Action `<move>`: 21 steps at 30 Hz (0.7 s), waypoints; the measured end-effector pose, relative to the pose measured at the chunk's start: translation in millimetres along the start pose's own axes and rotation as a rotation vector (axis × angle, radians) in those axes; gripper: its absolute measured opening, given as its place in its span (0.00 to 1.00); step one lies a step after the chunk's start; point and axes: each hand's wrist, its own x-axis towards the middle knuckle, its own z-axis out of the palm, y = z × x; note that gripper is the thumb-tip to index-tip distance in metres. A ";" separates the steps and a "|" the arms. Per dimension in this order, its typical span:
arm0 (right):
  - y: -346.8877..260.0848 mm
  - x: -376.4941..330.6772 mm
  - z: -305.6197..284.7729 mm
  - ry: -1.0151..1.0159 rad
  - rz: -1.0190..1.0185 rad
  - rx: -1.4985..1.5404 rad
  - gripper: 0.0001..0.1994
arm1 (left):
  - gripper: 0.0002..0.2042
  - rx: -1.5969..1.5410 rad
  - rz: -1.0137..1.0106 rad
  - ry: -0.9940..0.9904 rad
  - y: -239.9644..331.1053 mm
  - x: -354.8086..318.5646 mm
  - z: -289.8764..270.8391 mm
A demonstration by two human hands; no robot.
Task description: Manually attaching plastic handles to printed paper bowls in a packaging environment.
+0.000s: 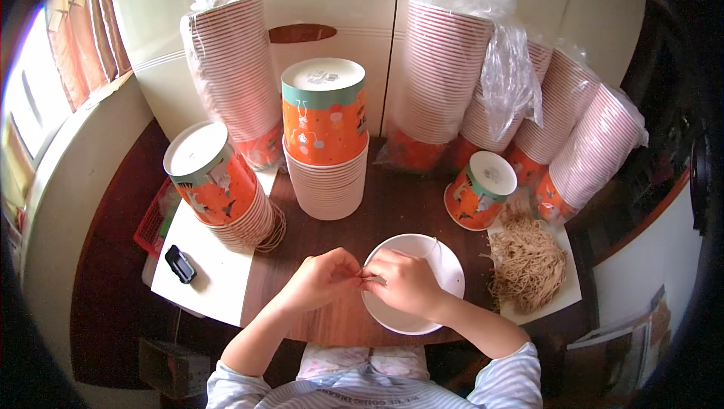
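Observation:
My left hand (330,279) and my right hand (403,279) meet at the fingertips, both closed in a pinch. What they pinch between them is too small to make out. Under my right hand is a round white paper tub (450,277), its white inside facing up; the hand and forearm cover part of it. A thin bit of string (434,244) shows at the tub's far rim. My left hand is just left of that rim, above the brown wooden table (317,326).
A heap of tan strings (528,262) lies on white paper at right. Upside-down orange tubs stand stacked at centre (325,137) and left (215,182), with one small stack (483,192) at right. Tall plastic-wrapped stacks (445,69) line the back. A black case (180,264) lies left.

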 end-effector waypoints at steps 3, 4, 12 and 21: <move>-3.0 -0.7 0.2 -0.007 0.051 -0.002 0.07 | 0.10 0.155 0.022 0.011 13.8 -3.9 3.8; -3.3 -0.8 0.3 -0.009 0.075 -0.003 0.06 | 0.10 0.156 0.020 0.011 18.7 -5.3 4.4; -4.7 -0.6 1.7 0.080 -0.037 -0.059 0.04 | 0.11 0.079 0.016 0.054 15.1 -9.6 3.3; 0.6 -2.4 -0.1 0.032 0.088 0.115 0.04 | 0.11 0.653 0.227 0.342 -15.1 -27.6 19.2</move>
